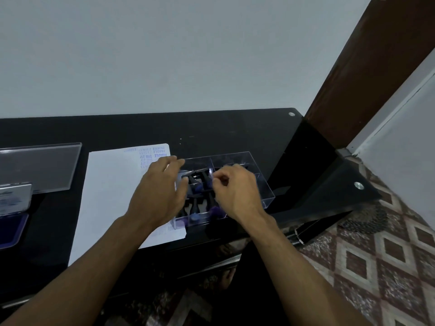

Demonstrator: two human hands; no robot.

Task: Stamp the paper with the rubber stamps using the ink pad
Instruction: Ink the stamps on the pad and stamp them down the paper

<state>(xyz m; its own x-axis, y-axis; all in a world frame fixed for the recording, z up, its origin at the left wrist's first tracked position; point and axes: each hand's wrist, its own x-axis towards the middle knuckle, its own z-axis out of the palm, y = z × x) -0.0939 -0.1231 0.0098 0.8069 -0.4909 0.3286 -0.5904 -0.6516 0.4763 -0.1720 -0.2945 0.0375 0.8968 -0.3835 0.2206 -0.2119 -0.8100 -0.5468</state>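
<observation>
- Both hands are working over the clear box of rubber stamps on the black table.
- Left hand is resting on the box's left side, fingers spread.
- Right hand: fingers are curling inward; can't tell what they're pinching.
- Paper is lying left of the box, ink pad at far left.

Dim, cool, even light with soft shadows; faint glare on the clear box; both hands slightly motion-blurred; wide-angle bending at the edges, floor corner smeared
</observation>
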